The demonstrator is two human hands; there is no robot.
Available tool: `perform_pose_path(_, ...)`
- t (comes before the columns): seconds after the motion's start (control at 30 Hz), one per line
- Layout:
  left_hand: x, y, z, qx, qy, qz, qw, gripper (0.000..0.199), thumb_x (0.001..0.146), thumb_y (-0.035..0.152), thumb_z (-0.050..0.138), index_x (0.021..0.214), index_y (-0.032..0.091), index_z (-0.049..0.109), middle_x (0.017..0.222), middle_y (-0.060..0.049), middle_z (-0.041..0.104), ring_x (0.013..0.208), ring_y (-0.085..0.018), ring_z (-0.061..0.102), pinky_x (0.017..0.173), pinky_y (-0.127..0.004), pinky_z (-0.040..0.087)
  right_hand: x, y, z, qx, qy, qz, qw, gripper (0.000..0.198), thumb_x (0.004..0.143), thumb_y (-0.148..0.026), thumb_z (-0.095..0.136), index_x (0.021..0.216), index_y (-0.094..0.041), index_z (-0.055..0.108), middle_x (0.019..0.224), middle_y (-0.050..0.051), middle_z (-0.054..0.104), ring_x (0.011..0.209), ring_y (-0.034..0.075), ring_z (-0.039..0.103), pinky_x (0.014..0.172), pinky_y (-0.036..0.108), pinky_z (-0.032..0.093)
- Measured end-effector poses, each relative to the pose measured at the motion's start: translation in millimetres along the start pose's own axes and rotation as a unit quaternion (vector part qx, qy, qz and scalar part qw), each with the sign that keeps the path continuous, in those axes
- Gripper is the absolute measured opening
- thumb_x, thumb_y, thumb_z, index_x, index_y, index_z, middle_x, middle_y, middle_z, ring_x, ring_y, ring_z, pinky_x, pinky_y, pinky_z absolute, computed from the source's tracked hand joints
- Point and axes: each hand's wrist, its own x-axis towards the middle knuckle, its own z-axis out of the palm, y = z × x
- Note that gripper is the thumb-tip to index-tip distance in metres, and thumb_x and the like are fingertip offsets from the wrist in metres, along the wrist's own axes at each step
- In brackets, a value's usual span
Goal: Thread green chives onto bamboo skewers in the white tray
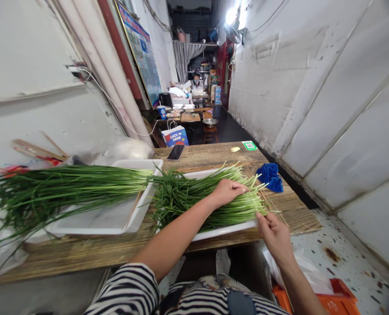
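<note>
A thick layer of garlic chives (210,205) lies in a white tray (210,235) in front of me, pale stem ends to the right. My left hand (229,191) reaches over the bunch, its fingers closed among the stems near their cut ends. At the tray's right end my right hand (275,234) pinches the tips of the stems between thumb and fingers. Just how many stems either hand grips is hidden. Thin bamboo skewers (275,203) lie on the table beside the stem ends, close to my right hand.
More long chives (82,183) lie across a second white tray (96,224) on the left. The wooden table (197,154) also bears a phone (176,152), a blue cloth (269,177) and a green code card (250,145). An orange crate (340,302) stands below right.
</note>
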Motion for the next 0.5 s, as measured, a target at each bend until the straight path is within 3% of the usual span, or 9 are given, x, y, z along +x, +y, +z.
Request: perform_pose_path(0.5, 0.3, -2.2, 1.4, -0.004, -0.002, -0.012, 1.0, 0.028, 0.076, 0.028, 0.061, 0.095, 0.012, 0.073, 0.096, -0.008, 0.072, 0.091, -0.018, 0.067, 0.082, -0.023, 0.049, 1.6, -1.1, -1.7, -0.014, -0.006, -0.009, 1.0, 0.033, 0.087, -0.043, 0.053, 0.065, -0.019, 0.047, 0.054, -0.005, 0.036, 0.048, 0.01, 0.032, 0.044, 0.022, 0.025)
